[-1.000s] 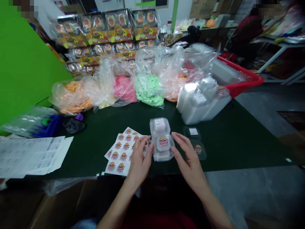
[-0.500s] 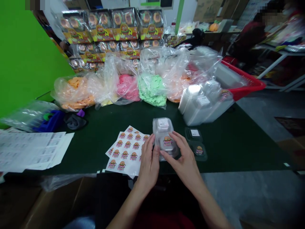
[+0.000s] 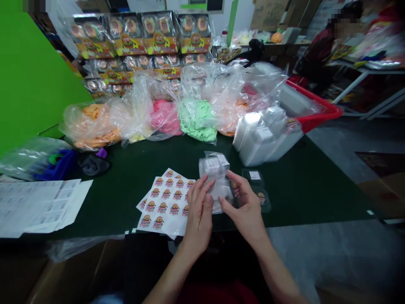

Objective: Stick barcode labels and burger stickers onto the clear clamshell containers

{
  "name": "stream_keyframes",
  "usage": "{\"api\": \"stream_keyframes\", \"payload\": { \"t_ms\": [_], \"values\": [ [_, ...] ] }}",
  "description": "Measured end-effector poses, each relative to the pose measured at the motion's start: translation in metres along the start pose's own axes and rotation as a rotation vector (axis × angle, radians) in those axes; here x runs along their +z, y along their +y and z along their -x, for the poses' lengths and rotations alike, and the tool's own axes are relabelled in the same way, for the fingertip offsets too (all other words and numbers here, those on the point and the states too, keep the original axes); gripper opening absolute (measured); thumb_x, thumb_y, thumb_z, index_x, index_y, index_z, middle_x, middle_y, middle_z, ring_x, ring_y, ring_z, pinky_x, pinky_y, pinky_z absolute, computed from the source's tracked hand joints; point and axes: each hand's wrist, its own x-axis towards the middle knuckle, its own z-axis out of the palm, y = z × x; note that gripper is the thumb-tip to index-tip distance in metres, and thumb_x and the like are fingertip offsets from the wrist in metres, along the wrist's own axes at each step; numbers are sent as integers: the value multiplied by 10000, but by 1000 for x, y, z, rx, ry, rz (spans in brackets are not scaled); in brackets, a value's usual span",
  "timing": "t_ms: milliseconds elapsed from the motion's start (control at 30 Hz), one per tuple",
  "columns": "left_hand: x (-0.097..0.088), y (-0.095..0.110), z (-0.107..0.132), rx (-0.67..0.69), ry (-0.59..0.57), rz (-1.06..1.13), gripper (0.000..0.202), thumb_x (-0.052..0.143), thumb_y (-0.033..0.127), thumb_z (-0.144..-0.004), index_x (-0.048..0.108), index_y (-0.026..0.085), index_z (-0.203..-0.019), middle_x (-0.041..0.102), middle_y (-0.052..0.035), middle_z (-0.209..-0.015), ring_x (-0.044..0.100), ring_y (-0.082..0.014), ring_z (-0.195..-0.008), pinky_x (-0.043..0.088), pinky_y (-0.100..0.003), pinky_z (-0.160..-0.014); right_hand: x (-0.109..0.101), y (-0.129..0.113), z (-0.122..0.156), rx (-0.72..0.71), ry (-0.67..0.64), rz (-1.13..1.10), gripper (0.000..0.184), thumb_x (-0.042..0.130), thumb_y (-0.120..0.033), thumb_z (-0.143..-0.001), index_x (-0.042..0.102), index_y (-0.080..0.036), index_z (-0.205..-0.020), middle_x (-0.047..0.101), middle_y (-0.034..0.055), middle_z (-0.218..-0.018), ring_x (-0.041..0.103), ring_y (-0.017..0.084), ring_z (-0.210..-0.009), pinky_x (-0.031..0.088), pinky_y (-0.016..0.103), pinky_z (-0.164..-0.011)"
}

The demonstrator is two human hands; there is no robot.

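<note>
A stack of clear plastic containers [image 3: 207, 164] stands at the table's front, a white label on its far half. My left hand [image 3: 199, 209] lies along its left side, fingers stretched out and touching it. Between thumb and fingers, my right hand [image 3: 247, 207] pinches a clear plastic lid [image 3: 223, 159] that overhangs the stack's right side; its burger sticker is partly hidden by my fingers. Left of my hands lie sheets of burger stickers [image 3: 164, 202]. Another stickered, labelled clear lid [image 3: 253, 175] rests to the right.
Taller container stacks [image 3: 259, 141] stand back right beside a red basket [image 3: 322, 110]. Bags of orange, pink and green pieces [image 3: 199, 118] line the back, before boxed toy burgers [image 3: 160, 36]. Printed sheets [image 3: 38, 207] and a blue tape dispenser [image 3: 60, 164] lie left. A person [image 3: 322, 55] is far right.
The stickered top lid has shifted right off the stack in my right hand, baring an unstickered container beneath. My left hand stays by the stack. The whole view has shifted slightly.
</note>
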Motion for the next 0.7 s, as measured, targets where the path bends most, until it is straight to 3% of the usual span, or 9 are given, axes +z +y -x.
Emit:
{"api": "stream_keyframes", "payload": {
  "t_ms": [100, 233, 300, 367, 533, 600, 700],
  "values": [
    [1, -4, -2, 50, -24, -115, 418, 382, 409, -1141, 594, 329, -1492, 488, -44, -1670, 313, -274, -1598, 223, -612, -1318, -23, 6, -3, -38, 94, 5, 565, 741, -256, -864, 638, -293, -1419, 648, 98, -1443, 616, 283, -1338, 503, 524, -1156],
    [-3, -6, -2, 92, 63, -166, 439, 437, 365, -1128, 504, 347, -1562, 465, -55, -1683, 343, -271, -1583, 243, -594, -1314, -69, 30, -1, -29, 320, 319, 547, 762, -349, -847, 683, -264, -1382, 642, 108, -1366, 661, 283, -1177, 572, 500, -1027],
    [-6, -7, -1, 101, 94, -166, 423, 469, 355, -1120, 520, 357, -1539, 486, -53, -1663, 360, -271, -1571, 261, -584, -1309, -84, 53, 3, 20, 353, 459, 529, 750, -382, -825, 716, -232, -1331, 633, 118, -1315, 676, 272, -1062, 593, 491, -959],
    [-8, -8, 0, 106, 103, -158, 382, 497, 350, -1110, 566, 358, -1486, 524, -52, -1626, 388, -274, -1550, 288, -580, -1298, -87, 79, 7, 55, 304, 511, 529, 721, -389, -823, 721, -209, -1320, 620, 127, -1293, 685, 263, -1006, 600, 481, -935],
    [-17, -10, 4, 82, 133, -136, 329, 554, 342, -1086, 615, 336, -1409, 570, -64, -1563, 469, -269, -1493, 353, -542, -1271, -77, 124, -2, 47, 95, 629, 521, 676, -336, -830, 718, -192, -1329, 597, 153, -1345, 651, 325, -1178, 528, 549, -1060],
    [-28, -16, 6, 60, 163, -157, 328, 571, 337, -1076, 621, 330, -1400, 578, -67, -1556, 480, -267, -1492, 350, -533, -1274, -78, 122, -7, 70, 72, 675, 495, 684, -364, -830, 732, -199, -1295, 608, 160, -1348, 632, 362, -1211, 464, 640, -1102],
    [-56, -38, 11, 38, 226, -232, 335, 560, 331, -1075, 625, 309, -1403, 604, -76, -1542, 503, -269, -1486, 339, -535, -1284, -81, 99, 2, 68, 177, 674, 529, 714, -490, -848, 717, -227, -1306, 609, 163, -1386, 539, 436, -1354, 326, 765, -1155]
  ]
}}
